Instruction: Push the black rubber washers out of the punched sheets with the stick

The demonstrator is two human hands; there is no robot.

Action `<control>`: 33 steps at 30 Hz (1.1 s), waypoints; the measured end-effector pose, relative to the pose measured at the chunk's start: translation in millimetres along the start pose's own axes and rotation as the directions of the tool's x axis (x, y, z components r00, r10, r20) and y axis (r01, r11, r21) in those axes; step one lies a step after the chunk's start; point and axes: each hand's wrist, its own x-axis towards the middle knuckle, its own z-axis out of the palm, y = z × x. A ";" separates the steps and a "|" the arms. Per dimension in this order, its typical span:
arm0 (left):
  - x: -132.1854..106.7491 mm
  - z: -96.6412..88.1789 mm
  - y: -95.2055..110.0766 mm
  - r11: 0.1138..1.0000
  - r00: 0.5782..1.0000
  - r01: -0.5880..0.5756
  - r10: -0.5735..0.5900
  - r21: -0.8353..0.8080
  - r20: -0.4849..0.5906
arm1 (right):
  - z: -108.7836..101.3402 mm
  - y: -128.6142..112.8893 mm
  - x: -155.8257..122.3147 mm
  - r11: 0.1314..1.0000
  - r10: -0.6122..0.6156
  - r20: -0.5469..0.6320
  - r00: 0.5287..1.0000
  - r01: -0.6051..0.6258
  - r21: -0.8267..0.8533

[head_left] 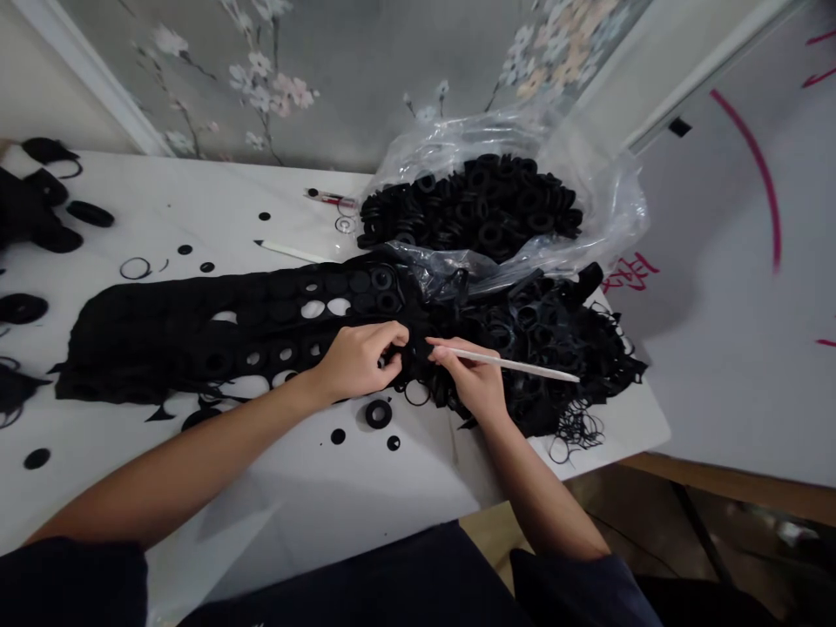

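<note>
My right hand (476, 383) grips a slim white pencil-like stick (522, 361), its far end pointing right. Opposite it, my left hand (362, 361) has curled fingers, thumb and forefinger close together at the right end of a black die-cut sheet (163, 322). Whatever is between those fingers is too dark to make out. Round holes and cut discs run in rows along the sheet. Beside my right hand lies a heap of black cut scraps (555, 340). Below my left hand a loose black ring (379, 414) rests on the white table (418, 470).
A clear plastic bag (607, 192) full of black rings (483, 200) stands at the back. A white pencil (293, 252) lies behind the sheet, near a red-and-clear pen (330, 198). More black pieces (39, 209) are at far left. A whiteboard (731, 261) flanks the right side.
</note>
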 end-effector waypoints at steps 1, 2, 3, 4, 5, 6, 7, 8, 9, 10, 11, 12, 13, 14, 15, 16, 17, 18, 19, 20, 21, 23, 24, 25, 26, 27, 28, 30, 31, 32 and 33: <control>-0.1 0.0 0.1 1.000 1.000 0.008 -0.008 -0.003 0.002 | 0.7 -1.1 0.2 1.000 0.023 -0.015 1.000 -0.024 -0.005; -0.2 0.2 0.3 1.000 1.000 0.012 -0.012 -0.004 0.009 | 1.4 -1.7 0.5 0.998 0.059 -0.023 0.998 -0.059 0.001; -0.4 0.4 0.4 1.000 1.000 0.013 -0.013 -0.002 0.018 | 2.0 -1.9 0.8 0.995 0.098 -0.028 0.995 -0.098 0.016; -0.5 0.7 0.6 1.000 1.000 0.009 -0.009 0.003 0.025 | 2.7 -1.5 1.0 0.991 0.131 -0.034 0.991 -0.129 0.040; -0.7 0.9 0.9 1.000 0.999 0.005 -0.006 0.011 0.032 | 3.4 -0.7 1.1 0.987 0.148 -0.047 0.988 -0.145 0.071; -0.9 1.2 1.1 1.000 0.999 0.003 -0.004 0.022 0.037 | 4.1 0.4 1.3 0.984 0.151 -0.062 0.987 -0.144 0.102; -1.1 1.4 1.4 0.999 0.999 0.001 -0.003 0.037 0.043 | 4.7 1.6 1.4 0.983 0.146 -0.074 0.987 -0.136 0.126; -1.2 1.5 1.6 0.999 0.999 -0.001 -0.002 0.053 0.050 | 5.2 2.8 1.5 0.982 0.139 -0.078 0.987 -0.127 0.140; -1.4 1.7 1.7 0.998 0.998 -0.003 -0.001 0.069 0.057 | 5.3 3.7 1.7 0.982 0.135 -0.073 0.988 -0.124 0.143; -1.6 1.9 1.7 0.997 0.998 -0.005 0.000 0.082 0.061 | 5.2 4.4 2.0 0.982 0.137 -0.058 0.989 -0.128 0.135; -1.7 2.0 1.6 0.996 0.998 -0.008 0.003 0.091 0.061 | 4.9 4.7 2.4 0.983 0.144 -0.036 0.989 -0.139 0.119; -1.8 2.2 1.3 0.996 0.998 -0.012 0.006 0.094 0.059 | 4.3 4.8 2.7 0.983 0.153 -0.014 0.988 -0.151 0.100; -1.9 2.3 1.1 0.995 0.998 -0.015 0.010 0.094 0.058 | 3.7 4.7 3.1 0.983 0.163 0.002 0.987 -0.162 0.082; -2.0 2.5 0.7 0.995 0.998 -0.019 0.014 0.093 0.058 | 3.2 4.4 3.4 0.983 0.172 0.012 0.985 -0.172 0.067; -2.0 2.6 0.3 0.995 0.998 -0.024 0.018 0.094 0.057 | 2.8 4.1 3.7 0.982 0.179 0.019 0.984 -0.179 0.054; -2.1 2.8 -0.1 0.995 0.998 -0.028 0.023 0.096 0.055 | 2.7 3.7 4.0 0.982 0.185 0.025 0.982 -0.186 0.045; -2.2 3.0 -0.5 0.994 0.998 -0.032 0.027 0.100 0.052 | 2.9 3.4 4.3 0.980 0.191 0.029 0.981 -0.192 0.042; -2.4 3.3 -1.0 0.994 0.998 -0.035 0.030 0.105 0.047 | 3.4 3.2 4.6 0.980 0.196 0.029 0.980 -0.197 0.043; -2.7 3.5 -1.5 0.993 0.999 -0.037 0.033 0.110 0.043 | 4.0 3.1 5.0 0.979 0.198 0.027 0.980 -0.199 0.042; -3.1 3.9 -1.9 0.993 0.999 -0.037 0.032 0.115 0.039 | 4.6 3.2 5.4 0.980 0.197 0.026 0.980 -0.197 0.037; -3.4 4.2 -2.3 0.992 0.999 -0.035 0.030 0.120 0.040 | 5.1 3.3 5.8 0.981 0.191 0.029 0.981 -0.192 0.028; -4.1 4.6 -3.0 0.991 0.999 -0.031 0.025 0.129 0.046 | 5.5 3.6 6.6 0.984 0.175 0.054 0.983 -0.176 0.011; -4.4 4.7 -3.2 0.991 0.999 -0.031 0.024 0.132 0.048 | 5.5 3.7 6.9 0.986 0.168 0.072 0.983 -0.169 0.004; -4.5 4.7 -3.2 0.991 0.998 -0.032 0.026 0.133 0.050 | 5.3 3.8 7.1 0.986 0.165 0.088 0.982 -0.166 -0.001; -4.5 4.6 -3.1 0.990 0.998 -0.036 0.029 0.135 0.053 | 5.0 3.8 7.2 0.986 0.164 0.100 0.981 -0.164 -0.007; -4.3 4.4 -2.9 0.990 0.998 -0.040 0.033 0.137 0.055 | 4.8 3.9 7.3 0.986 0.165 0.107 0.980 -0.164 -0.016; -4.2 4.2 -2.5 0.989 0.998 -0.044 0.036 0.141 0.057 | 4.7 3.9 7.3 0.986 0.165 0.110 0.980 -0.163 -0.027; -3.8 3.8 -1.6 0.988 0.998 -0.049 0.041 0.147 0.056 | 4.8 4.1 7.4 0.986 0.164 0.113 0.980 -0.160 -0.042; -3.8 3.7 -1.0 0.988 0.998 -0.051 0.044 0.149 0.051 | 5.0 4.3 7.4 0.987 0.162 0.111 0.981 -0.158 -0.042; -3.9 3.7 -0.4 0.988 0.998 -0.055 0.049 0.148 0.043 | 5.3 4.7 7.4 0.987 0.159 0.109 0.981 -0.155 -0.043; -4.2 3.8 0.2 0.987 0.998 -0.064 0.060 0.146 0.034 | 5.5 5.1 7.3 0.987 0.156 0.106 0.982 -0.152 -0.045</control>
